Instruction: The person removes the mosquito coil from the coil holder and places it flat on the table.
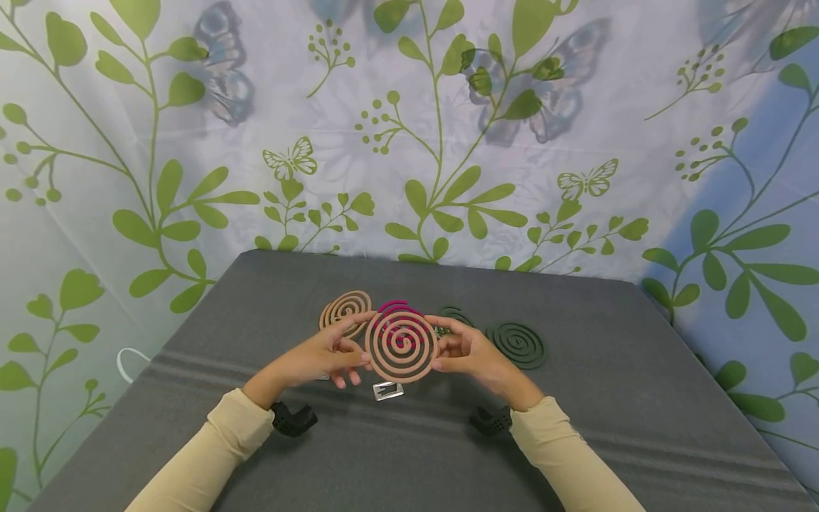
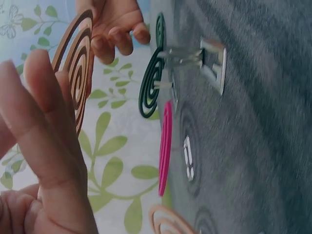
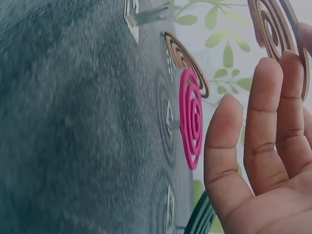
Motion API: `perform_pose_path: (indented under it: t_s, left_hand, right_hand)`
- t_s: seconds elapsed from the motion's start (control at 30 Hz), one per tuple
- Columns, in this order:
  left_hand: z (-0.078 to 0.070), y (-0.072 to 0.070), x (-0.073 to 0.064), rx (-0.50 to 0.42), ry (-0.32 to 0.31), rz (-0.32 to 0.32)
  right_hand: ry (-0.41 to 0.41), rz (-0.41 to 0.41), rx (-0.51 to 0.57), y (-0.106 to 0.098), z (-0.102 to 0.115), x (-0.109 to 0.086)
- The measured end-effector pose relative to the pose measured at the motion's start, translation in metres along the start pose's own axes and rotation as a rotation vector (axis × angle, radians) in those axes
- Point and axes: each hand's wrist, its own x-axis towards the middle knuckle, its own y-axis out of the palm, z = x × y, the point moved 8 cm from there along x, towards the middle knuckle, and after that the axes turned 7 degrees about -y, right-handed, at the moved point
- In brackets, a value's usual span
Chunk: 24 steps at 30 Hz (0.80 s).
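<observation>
Up off the table, a tan mosquito coil [image 1: 404, 344] faces me in the head view. My left hand [image 1: 320, 355] pinches its left edge, and my right hand [image 1: 476, 358] pinches its right edge. Just below it, a small metal coil stand [image 1: 379, 393] with an upright prong sits on the table, apart from the coil. Behind the held coil is a pink coil [image 3: 183, 122], raised on its own stand. In the left wrist view, the held coil [image 2: 84, 73] appears nearly edge-on between the two hands.
Another tan coil [image 1: 345, 311] is at the back left. Two dark green coils [image 1: 518, 344] are to the right, one partly behind my right hand. They all lie over a grey cloth-covered table [image 1: 384, 462]; a leaf-patterned curtain [image 1: 358, 192] hangs behind it.
</observation>
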Motion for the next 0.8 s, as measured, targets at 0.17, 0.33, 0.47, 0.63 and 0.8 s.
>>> perform_pose_path:
  t_s: [0.17,0.33,0.47,0.63,0.8]
  left_hand:
    - [0.000,0.008,0.006,-0.029,0.021,0.010]
    - [-0.001,0.016,0.010,-0.048,0.031,0.007]
    - [0.000,0.023,0.014,-0.055,0.029,-0.004]
    - [0.001,0.031,0.018,-0.044,0.014,-0.016]
    - [0.000,0.039,0.025,-0.061,0.010,-0.022]
  right_hand:
    - [0.000,0.010,0.010,-0.007,0.001,-0.004]
    - [0.004,0.019,0.018,-0.014,0.001,-0.009]
    - [0.007,0.022,0.007,-0.019,0.000,-0.013]
    - [0.008,0.028,-0.001,-0.026,0.000,-0.019]
    - [0.030,0.033,-0.020,-0.034,-0.002,-0.025]
